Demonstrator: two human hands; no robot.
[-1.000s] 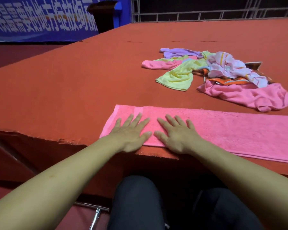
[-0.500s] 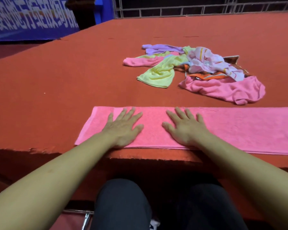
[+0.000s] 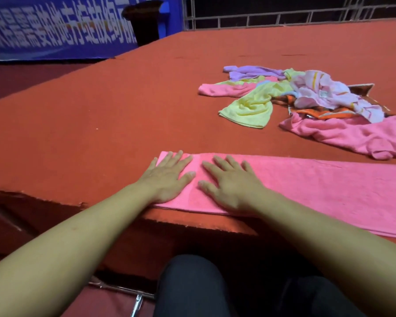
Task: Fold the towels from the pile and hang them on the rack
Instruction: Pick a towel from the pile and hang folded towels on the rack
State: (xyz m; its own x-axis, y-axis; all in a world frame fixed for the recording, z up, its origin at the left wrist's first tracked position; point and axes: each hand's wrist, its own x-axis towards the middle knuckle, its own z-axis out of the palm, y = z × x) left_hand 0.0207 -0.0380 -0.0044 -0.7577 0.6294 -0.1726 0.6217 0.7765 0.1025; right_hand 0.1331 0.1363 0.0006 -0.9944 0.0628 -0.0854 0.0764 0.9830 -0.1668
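I have both hands flat, fingers straight and spread, on the left end of the long pink towel [image 3: 306, 186]: my left hand [image 3: 167, 179] at its very end, my right hand [image 3: 231, 186] just beside it. That towel lies along the near edge of the red tabletop [image 3: 101, 115]. Beyond the towel, well apart from it, sits the pile of crumpled towels [image 3: 306, 104].

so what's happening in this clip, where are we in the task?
A person is flattening a long pink towel at the near edge of the red table. Left hand and right hand both press flat on its left end, fingers spread. The pile of unfolded towels sits farther back to the right. No rack is in view, and nothing is hung yet.
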